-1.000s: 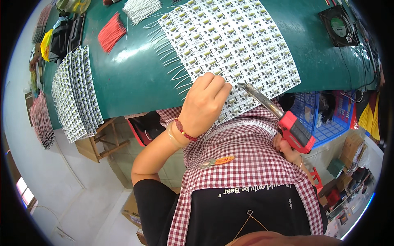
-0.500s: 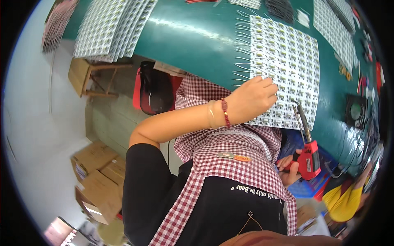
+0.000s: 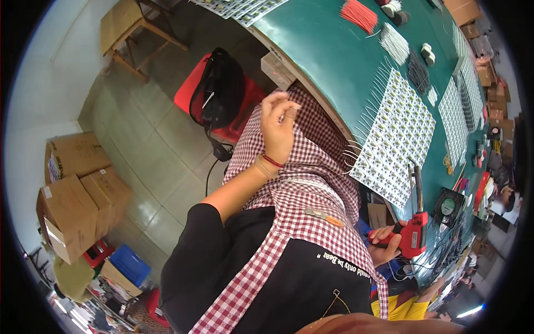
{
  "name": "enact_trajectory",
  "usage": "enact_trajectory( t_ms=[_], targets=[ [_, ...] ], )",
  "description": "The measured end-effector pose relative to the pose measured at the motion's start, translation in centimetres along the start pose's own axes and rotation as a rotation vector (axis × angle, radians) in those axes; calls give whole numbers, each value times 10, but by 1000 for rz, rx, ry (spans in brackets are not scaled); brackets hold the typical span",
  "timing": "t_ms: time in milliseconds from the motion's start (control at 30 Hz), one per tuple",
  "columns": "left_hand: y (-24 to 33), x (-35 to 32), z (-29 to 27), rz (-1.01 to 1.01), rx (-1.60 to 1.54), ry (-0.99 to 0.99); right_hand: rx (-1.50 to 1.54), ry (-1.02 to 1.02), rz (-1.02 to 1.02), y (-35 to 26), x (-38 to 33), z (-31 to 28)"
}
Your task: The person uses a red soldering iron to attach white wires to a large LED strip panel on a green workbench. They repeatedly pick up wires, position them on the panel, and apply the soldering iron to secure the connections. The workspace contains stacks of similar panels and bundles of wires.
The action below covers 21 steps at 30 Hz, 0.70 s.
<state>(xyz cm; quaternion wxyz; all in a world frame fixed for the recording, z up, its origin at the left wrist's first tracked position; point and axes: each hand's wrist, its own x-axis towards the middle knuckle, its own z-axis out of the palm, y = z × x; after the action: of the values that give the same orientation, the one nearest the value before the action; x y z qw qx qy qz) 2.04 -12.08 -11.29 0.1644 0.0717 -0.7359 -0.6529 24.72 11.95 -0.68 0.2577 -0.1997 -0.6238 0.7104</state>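
My left hand (image 3: pixel 278 125) is raised over my lap, left of the table edge. Its fingers are curled together in a pinch; whatever they hold is too small to make out. My right hand (image 3: pixel 385 245) is closed round the handle of a red soldering gun (image 3: pixel 414 236). The gun's metal barrel and thin guide tube point away from me, their tips by the near right edge of a white circuit board panel (image 3: pixel 397 136). Rows of small parts cover that panel, and several thin white wires (image 3: pixel 364 119) stick out from its left side.
Bundles of red wires (image 3: pixel 359 15), white wires (image 3: pixel 394 43) and dark wires (image 3: pixel 417 72) lie on the green table (image 3: pixel 317 50). More panels (image 3: pixel 453 119) lie at right, near a black round device (image 3: pixel 446 206). A red stool (image 3: pixel 189 89) bears a black bag (image 3: pixel 222 83). Cardboard boxes (image 3: pixel 75 211) stand left.
My left hand has left the panel and moved left over my lap. The view has swung left. The soldering gun stays in my right hand.
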Motion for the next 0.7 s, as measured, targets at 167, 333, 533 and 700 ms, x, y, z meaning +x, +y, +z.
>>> enact_trajectory(
  t_ms=[167,333,533,700],
  targets=[
    [0,15,2,-112,-166,-226,-34,-48,-23,-4,6,14],
    [10,12,18,-62,-97,-194,-37,-43,-31,-3,3,19],
    [12,15,22,-168,-178,-202,-52,-9,-23,-3,6,23],
    [0,15,11,-217,-409,-182,-39,1,-50,-2,11,27]
  ],
)
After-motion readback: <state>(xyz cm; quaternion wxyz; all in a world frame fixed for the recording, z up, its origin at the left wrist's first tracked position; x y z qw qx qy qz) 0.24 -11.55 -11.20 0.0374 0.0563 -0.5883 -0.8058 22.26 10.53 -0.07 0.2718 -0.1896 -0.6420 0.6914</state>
